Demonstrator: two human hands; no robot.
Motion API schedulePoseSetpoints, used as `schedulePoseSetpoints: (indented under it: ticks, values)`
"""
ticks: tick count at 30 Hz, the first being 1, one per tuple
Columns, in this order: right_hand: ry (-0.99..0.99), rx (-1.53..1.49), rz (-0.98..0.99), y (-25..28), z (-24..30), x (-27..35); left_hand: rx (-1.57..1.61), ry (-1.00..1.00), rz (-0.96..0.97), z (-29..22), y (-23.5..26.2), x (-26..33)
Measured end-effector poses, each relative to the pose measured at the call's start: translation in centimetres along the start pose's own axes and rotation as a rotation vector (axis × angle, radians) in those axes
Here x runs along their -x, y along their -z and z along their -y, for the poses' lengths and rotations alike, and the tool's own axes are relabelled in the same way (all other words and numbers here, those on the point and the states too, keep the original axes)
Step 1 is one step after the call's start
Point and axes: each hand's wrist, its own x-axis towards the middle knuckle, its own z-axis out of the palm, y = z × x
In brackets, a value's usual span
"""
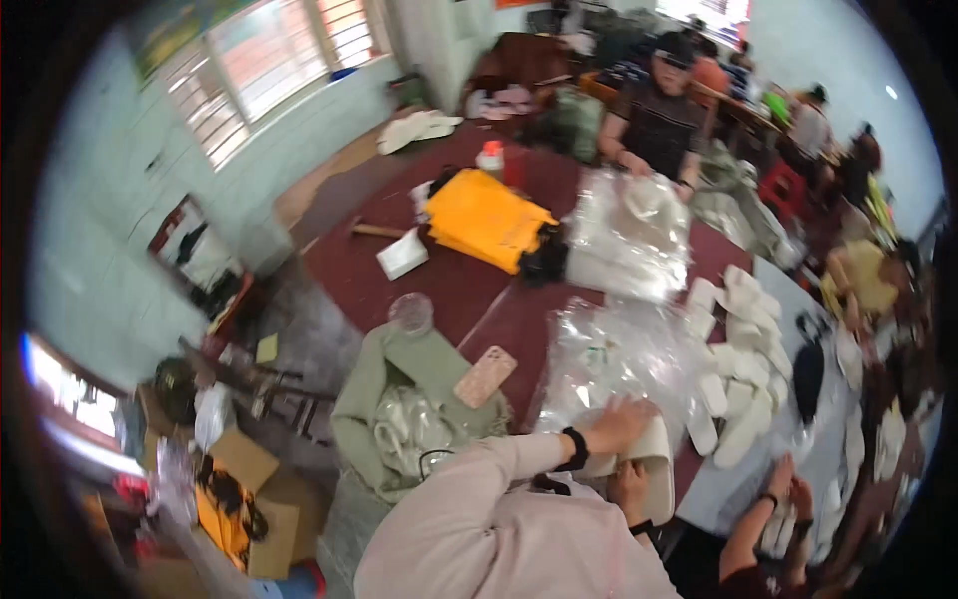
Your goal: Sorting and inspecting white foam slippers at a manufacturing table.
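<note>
My left hand (617,427) rests with its fingers stretched out at the near edge of a stack of clear plastic bags (604,364), beside a white slipper (656,467). Just below it, my right hand (629,487) has its fingers closed against that slipper, close to my body. Part of the slipper is hidden by my hands and sleeve. To the right lies a pile of white slippers (743,379), several of them overlapping. A dark band circles my left wrist.
A phone (485,376) and a sage-green cloth (361,399) lie left of my arm. Orange-yellow bags (486,220), a hammer (379,231) and a white box (402,256) are farther back. A person handles plastic bags (629,235) across the table; another person's hands (783,489) work at right.
</note>
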Motion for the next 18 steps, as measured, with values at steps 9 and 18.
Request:
schedulePoseSetpoints:
  ticks: [9, 18]
  values:
    - [0.092, -0.05, 0.017, -0.7, -0.8, -0.7, 0.004, 0.244, 0.105, -2.1, 3.5, 1.5]
    - [0.188, -0.005, 0.129, -1.0, -1.7, -0.9, -0.223, 0.326, -0.181, -0.7, 1.5, -1.7]
